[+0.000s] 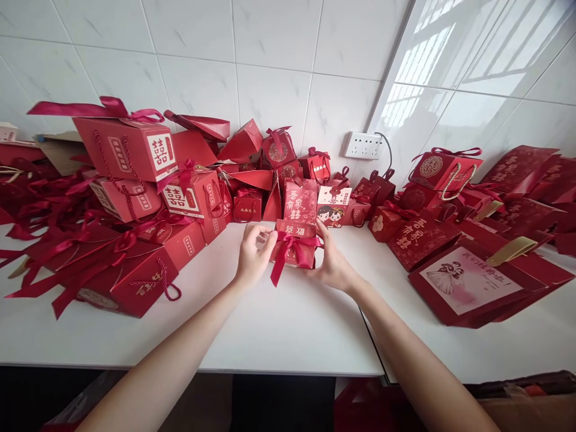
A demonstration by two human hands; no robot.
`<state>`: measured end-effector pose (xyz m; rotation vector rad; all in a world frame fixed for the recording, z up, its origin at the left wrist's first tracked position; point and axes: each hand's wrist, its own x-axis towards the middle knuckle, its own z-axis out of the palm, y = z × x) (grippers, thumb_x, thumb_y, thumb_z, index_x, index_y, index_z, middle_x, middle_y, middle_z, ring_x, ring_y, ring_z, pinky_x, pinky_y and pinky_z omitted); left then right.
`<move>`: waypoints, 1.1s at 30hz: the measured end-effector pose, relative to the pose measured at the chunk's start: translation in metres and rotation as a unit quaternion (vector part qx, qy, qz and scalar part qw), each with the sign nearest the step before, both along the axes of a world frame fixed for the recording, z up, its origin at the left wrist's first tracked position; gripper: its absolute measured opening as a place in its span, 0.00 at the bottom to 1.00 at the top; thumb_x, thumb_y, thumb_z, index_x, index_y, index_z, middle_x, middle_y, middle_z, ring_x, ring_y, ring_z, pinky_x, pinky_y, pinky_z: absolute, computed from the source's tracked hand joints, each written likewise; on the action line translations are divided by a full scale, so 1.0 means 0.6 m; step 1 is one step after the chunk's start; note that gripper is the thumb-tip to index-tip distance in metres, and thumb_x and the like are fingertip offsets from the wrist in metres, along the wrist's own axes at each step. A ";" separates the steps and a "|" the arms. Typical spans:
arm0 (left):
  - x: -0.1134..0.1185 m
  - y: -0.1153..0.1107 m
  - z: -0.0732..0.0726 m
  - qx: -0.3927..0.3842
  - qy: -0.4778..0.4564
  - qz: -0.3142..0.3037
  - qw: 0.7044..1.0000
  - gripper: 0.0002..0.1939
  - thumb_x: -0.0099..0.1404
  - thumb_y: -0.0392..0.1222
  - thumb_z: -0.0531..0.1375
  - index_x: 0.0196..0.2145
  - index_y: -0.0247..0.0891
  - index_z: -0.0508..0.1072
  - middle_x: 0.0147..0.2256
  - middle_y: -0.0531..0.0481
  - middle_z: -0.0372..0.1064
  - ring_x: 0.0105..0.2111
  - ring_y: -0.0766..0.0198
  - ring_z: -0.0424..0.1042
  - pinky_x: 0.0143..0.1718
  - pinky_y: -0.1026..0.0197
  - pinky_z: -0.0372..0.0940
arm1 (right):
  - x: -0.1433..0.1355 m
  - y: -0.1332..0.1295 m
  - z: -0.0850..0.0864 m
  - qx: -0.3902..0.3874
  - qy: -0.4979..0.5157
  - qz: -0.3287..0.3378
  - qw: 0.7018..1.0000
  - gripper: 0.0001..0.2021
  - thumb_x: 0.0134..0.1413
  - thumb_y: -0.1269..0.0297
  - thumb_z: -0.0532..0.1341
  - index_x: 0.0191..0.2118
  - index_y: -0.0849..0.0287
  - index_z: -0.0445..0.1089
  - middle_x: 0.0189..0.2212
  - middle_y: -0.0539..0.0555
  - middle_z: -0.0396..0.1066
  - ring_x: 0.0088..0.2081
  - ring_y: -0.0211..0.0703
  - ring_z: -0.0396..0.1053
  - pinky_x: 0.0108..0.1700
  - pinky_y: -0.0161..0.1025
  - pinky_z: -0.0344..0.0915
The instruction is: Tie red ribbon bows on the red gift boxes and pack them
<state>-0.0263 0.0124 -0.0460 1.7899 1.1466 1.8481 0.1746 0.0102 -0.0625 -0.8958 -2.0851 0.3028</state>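
A small red gift box (300, 257) with a crimson ribbon bow (293, 241) on its front is at the middle of the white table, close before a taller red box (300, 201). At its left edge is my left hand (254, 255), thumb and fingers pinched by the end of the bow. My right hand (332, 259) holds the box's right side, fingers along the edge and thumb low. Part of the box's right side is hidden by that hand.
Large red boxes with ribbons (130, 150) are stacked at the left. More red boxes (477, 282) stand at the right. A white power strip (363, 146) is on the tiled wall. The white table (288, 330) has a seam at right of centre.
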 end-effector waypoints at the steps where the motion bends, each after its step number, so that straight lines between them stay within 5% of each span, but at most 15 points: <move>1: -0.001 -0.002 0.001 0.067 0.025 0.028 0.997 0.05 0.60 0.40 0.58 0.28 0.38 0.67 0.30 0.51 0.65 0.32 0.66 0.67 0.35 0.63 0.64 | -0.003 -0.001 -0.002 0.018 -0.004 -0.005 1.000 0.54 0.42 0.67 0.66 0.66 0.51 0.27 0.63 0.65 0.45 0.63 0.62 0.47 0.57 0.60 0.57; 6: 0.006 -0.028 0.009 0.303 0.156 0.006 0.940 0.05 0.61 0.32 0.59 0.33 0.39 0.67 0.28 0.54 0.66 0.30 0.67 0.67 0.34 0.62 0.62 | -0.016 -0.005 -0.001 0.112 0.017 -0.037 0.993 0.52 0.44 0.67 0.66 0.66 0.53 0.29 0.62 0.66 0.46 0.63 0.60 0.49 0.56 0.57 0.61; 11: 0.020 -0.056 0.017 0.370 0.220 -0.025 0.902 0.03 0.62 0.34 0.59 0.35 0.38 0.67 0.26 0.54 0.69 0.26 0.68 0.67 0.34 0.61 0.58 | -0.023 -0.017 0.016 0.257 0.052 -0.046 0.964 0.48 0.47 0.62 0.67 0.66 0.49 0.33 0.62 0.65 0.47 0.62 0.60 0.51 0.56 0.60 0.60; 16: 0.022 -0.067 0.022 0.412 0.235 -0.011 0.880 0.01 0.63 0.35 0.57 0.34 0.38 0.67 0.24 0.55 0.69 0.25 0.68 0.66 0.33 0.61 0.55 | -0.027 -0.026 0.021 0.299 0.069 -0.058 0.950 0.47 0.47 0.60 0.66 0.65 0.46 0.35 0.61 0.64 0.48 0.61 0.61 0.53 0.55 0.63 0.59; 28: 0.022 -0.068 0.022 0.407 0.230 -0.016 0.884 0.01 0.64 0.36 0.56 0.34 0.39 0.66 0.24 0.55 0.69 0.24 0.69 0.66 0.32 0.61 0.57 | -0.024 -0.025 0.022 0.303 0.060 -0.052 0.950 0.46 0.47 0.59 0.66 0.65 0.46 0.35 0.62 0.64 0.47 0.61 0.60 0.52 0.56 0.62 0.60; 33: 0.023 -0.062 0.021 0.287 0.099 -0.050 0.951 0.01 0.64 0.36 0.56 0.34 0.40 0.65 0.26 0.54 0.65 0.26 0.69 0.66 0.28 0.63 0.60 | -0.017 -0.018 0.022 0.283 0.050 -0.054 0.956 0.47 0.46 0.62 0.67 0.65 0.48 0.35 0.62 0.65 0.47 0.62 0.60 0.51 0.56 0.62 0.59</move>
